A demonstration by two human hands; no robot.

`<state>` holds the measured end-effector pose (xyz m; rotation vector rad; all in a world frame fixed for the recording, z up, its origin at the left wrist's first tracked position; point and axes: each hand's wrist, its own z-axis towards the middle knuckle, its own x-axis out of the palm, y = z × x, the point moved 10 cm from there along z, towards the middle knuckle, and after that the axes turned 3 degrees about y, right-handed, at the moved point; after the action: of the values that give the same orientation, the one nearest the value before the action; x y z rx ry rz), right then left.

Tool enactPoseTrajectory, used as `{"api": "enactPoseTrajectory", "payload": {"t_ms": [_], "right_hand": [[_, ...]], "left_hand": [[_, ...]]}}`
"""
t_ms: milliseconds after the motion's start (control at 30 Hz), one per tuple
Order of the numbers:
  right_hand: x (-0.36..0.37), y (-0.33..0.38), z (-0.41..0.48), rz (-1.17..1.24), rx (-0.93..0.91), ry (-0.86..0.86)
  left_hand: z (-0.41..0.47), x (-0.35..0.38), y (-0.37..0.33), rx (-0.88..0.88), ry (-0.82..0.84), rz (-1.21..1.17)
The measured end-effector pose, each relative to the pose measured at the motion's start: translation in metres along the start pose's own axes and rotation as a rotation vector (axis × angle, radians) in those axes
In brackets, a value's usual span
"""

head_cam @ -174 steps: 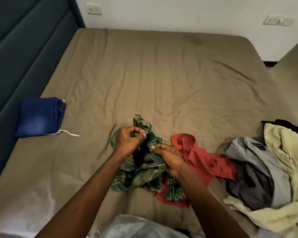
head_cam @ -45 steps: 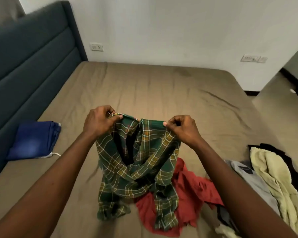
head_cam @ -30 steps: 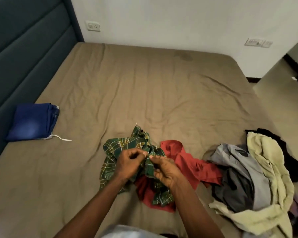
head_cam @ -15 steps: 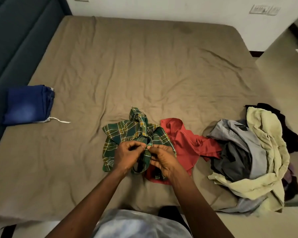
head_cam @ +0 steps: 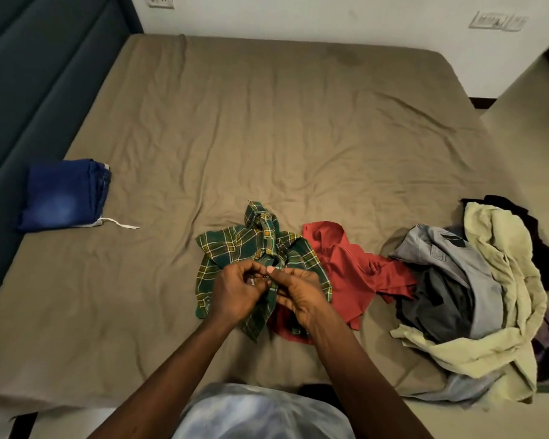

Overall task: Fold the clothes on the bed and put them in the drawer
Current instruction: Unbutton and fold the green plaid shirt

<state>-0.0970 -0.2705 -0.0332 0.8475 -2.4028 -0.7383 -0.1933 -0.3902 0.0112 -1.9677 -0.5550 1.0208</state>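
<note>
A green plaid shirt [head_cam: 235, 248] lies crumpled on the brown bed [head_cam: 267, 122] near its front edge. My left hand [head_cam: 235, 293] and my right hand [head_cam: 298, 293] meet over its front, each pinching the cloth at the shirt's opening with curled fingers. A red garment [head_cam: 346, 267] lies partly under the shirt, to its right. Further right sits a loose pile: a grey shirt [head_cam: 457, 264], a pale yellow garment [head_cam: 501, 248] and dark clothes [head_cam: 520, 217]. Folded blue jeans [head_cam: 64, 194] rest at the bed's left side.
A dark teal headboard [head_cam: 29, 90] runs along the left. A white wall with sockets [head_cam: 160, 0] stands behind the bed. Floor [head_cam: 526, 99] shows past the bed's right edge. The bed's front edge is close to my body.
The plaid shirt, held up spread 1.5 s ago, has come down onto the bed. Both hands have drawn together at its front and stay pinching there.
</note>
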Motion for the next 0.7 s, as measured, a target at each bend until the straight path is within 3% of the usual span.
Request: {"api": "enactPoseTrajectory", "payload": {"t_ms": [100,400,700], "right_hand": [[0.001,0.004,0.006,-0.003,-0.015,0.006],[0.021,0.001,0.013,-0.001,-0.026,-0.003],[0.026,0.010,0.005,0.009,-0.083,0.097]], "left_hand": [[0.001,-0.008,-0.005,0.053,-0.008,-0.024],[0.013,-0.018,0.012,-0.073,0.078,-0.205],[0.009,-0.028,-0.009,0.147,-0.076,0.137]]}}
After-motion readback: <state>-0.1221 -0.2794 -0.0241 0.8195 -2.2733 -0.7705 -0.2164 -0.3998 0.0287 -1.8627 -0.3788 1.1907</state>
